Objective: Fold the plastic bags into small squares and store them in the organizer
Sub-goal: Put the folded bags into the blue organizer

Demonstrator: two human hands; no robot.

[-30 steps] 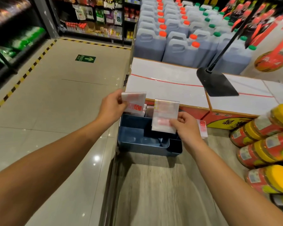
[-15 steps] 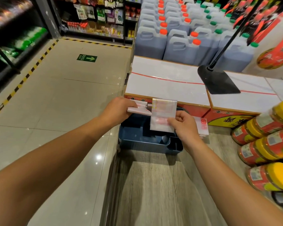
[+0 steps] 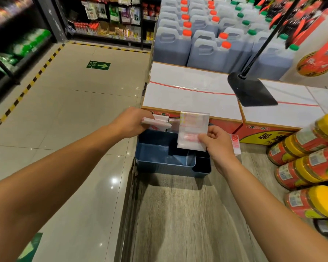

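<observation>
Since a second earlier the left hand [image 3: 130,122] had lowered its folded bag [image 3: 156,123] from upright to lying flat over the organizer's far-left corner; the right hand [image 3: 217,143] had barely shifted. Nearest lay the wood-grain shelf [image 3: 178,214], with the blue organizer [image 3: 165,163] on it, its near compartments showing no bags. Right hand pinched a second folded bag [image 3: 193,129] by its lower corner, upright above the middle dividers. Left hand's fingers curled round its bag, just above the rim. Another folded bag [image 3: 236,146] lay beside the organizer, behind the right hand. Judged: folding done for these two, storing not yet done; both looked about to go in. Beyond stood white cartons [image 3: 187,91], then dark jugs [image 3: 206,52].
</observation>
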